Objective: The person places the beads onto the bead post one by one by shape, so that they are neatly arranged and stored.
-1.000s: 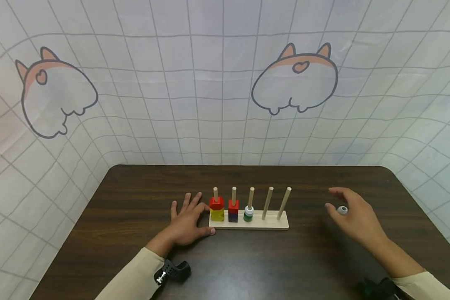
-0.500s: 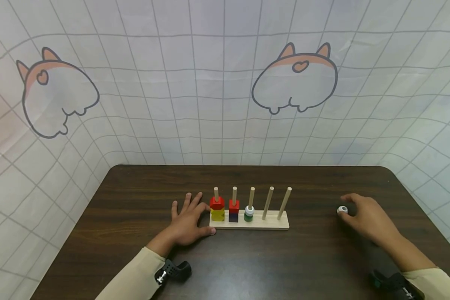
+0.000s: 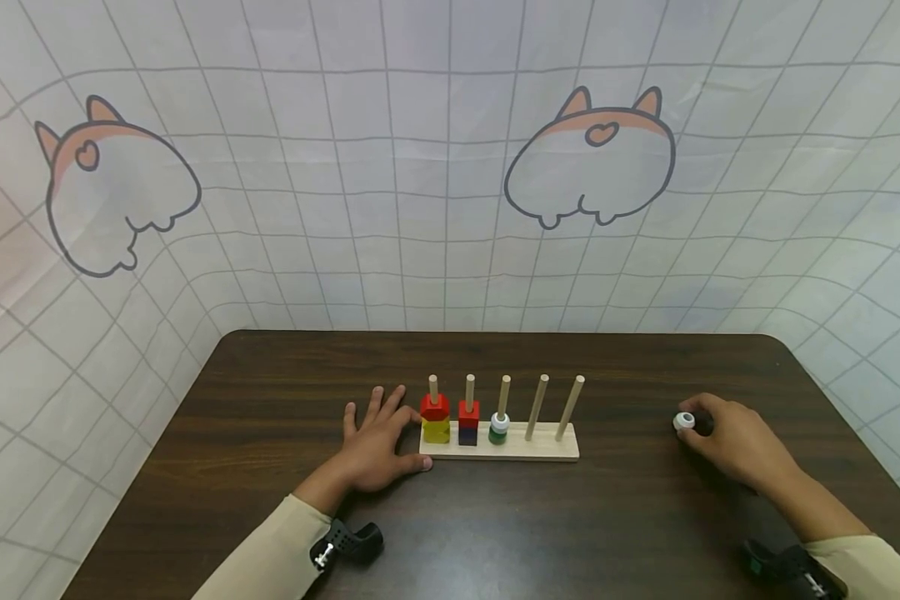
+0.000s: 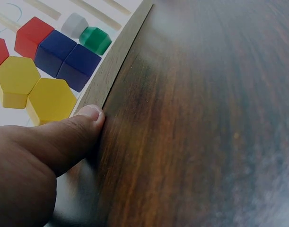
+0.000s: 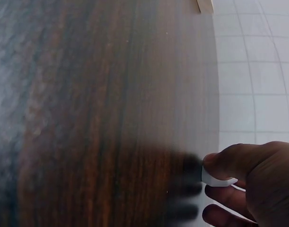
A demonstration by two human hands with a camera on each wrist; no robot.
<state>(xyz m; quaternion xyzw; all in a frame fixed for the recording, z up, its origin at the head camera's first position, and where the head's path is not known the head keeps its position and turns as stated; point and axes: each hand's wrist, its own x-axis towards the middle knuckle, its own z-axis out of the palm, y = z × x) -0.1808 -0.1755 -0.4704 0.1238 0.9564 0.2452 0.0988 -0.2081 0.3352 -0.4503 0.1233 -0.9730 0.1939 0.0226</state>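
A wooden peg rack [image 3: 540, 451] stands mid-table with upright pegs. My left hand [image 3: 375, 450] rests on the table at its left end, holding that end between thumb and index finger. In the left wrist view the thumb [image 4: 73, 137] presses the front edge. Yellow blocks [image 4: 52, 100] sit under a red one [image 3: 434, 407] on the first peg. The second peg bears dark blue blocks [image 4: 78, 66] below a red block [image 3: 468, 414]; the third has a green bead [image 3: 497, 437] below a white bead [image 3: 499, 422]. Far right, my right hand [image 3: 742, 442] pinches another white bead [image 3: 684, 421].
The two rightmost pegs [image 3: 568, 408] are bare. A dark wooden table [image 3: 540, 533] reaches back to a white gridded cloth [image 3: 450, 208] with cartoon drawings. Black wrist straps [image 3: 345, 546] are on both forearms.
My right hand has drawn back and to the right, and its thumb and fingers have closed on the white bead. The left hand and the rack stay put.
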